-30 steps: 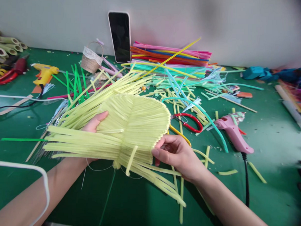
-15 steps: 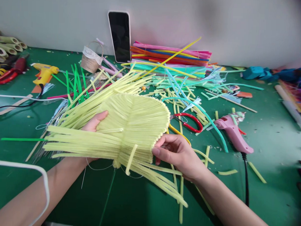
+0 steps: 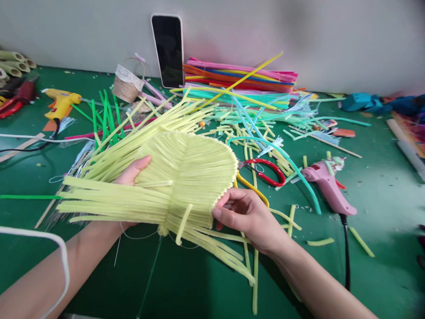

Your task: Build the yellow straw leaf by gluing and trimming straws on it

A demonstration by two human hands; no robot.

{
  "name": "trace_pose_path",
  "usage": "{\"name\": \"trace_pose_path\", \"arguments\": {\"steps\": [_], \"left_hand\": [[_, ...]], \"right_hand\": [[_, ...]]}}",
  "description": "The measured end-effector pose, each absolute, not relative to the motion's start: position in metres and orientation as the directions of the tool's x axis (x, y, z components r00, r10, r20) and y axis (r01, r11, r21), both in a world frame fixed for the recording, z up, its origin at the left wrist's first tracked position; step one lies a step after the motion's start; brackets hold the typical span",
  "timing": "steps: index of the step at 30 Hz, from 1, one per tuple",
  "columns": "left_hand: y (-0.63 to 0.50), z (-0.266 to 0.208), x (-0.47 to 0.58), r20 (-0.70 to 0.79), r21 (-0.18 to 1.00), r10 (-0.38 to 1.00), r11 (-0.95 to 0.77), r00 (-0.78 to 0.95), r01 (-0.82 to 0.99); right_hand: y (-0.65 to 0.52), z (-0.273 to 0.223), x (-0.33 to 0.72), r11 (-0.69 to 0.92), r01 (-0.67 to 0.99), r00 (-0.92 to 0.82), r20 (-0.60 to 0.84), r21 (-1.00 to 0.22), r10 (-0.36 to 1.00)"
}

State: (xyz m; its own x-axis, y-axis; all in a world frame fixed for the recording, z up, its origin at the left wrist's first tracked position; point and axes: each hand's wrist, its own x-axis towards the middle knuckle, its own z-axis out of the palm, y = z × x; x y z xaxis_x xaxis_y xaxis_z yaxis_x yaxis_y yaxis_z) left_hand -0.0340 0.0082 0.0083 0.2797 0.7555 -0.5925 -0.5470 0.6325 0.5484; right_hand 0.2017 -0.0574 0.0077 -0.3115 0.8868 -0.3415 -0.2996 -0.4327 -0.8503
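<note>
A leaf made of pale yellow-green pipe cleaners point(image 3: 194, 163) is held up above the table, its right edge trimmed into a curve and long uncut ends spreading at left and lower right. My left hand point(image 3: 133, 171) grips it from behind at the left; the thumb lies on its front and the other fingers are hidden. Along the right edge, my right hand point(image 3: 243, 214) pinches the leaf between thumb and fingers. A thread with a needle point(image 3: 117, 251) dangles below the leaf. Scissors with red handles point(image 3: 268, 170) lie just beyond my right hand.
A pink glue gun point(image 3: 328, 184) lies on the right, a yellow glue gun point(image 3: 61, 103) on the left. A phone point(image 3: 167, 51) leans on the wall beside bundled colourful pipe cleaners point(image 3: 239, 76). Cut scraps litter the green table point(image 3: 378, 207). A white cable point(image 3: 61, 252) loops at lower left.
The right hand and the leaf's lower right ends have shifted very slightly left. Both hands keep the same hold, and the whole view has drifted a little.
</note>
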Motion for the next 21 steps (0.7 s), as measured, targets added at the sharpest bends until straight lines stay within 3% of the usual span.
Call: {"name": "trace_pose_path", "arguments": {"steps": [14, 21], "left_hand": [[0.0073, 0.0106, -0.0317, -0.602, 0.545, 0.762, 0.610, 0.237, -0.575], [0.0046, 0.0117, -0.0378, -0.544, 0.533, 0.778, 0.610, 0.315, -0.587]], "right_hand": [[-0.0556, 0.0095, 0.1983, -0.384, -0.246, -0.194, -0.343, -0.890, 0.919], [-0.0568, 0.0075, 0.1949, -0.333, -0.189, -0.139, -0.311, -0.924, 0.940]]}}
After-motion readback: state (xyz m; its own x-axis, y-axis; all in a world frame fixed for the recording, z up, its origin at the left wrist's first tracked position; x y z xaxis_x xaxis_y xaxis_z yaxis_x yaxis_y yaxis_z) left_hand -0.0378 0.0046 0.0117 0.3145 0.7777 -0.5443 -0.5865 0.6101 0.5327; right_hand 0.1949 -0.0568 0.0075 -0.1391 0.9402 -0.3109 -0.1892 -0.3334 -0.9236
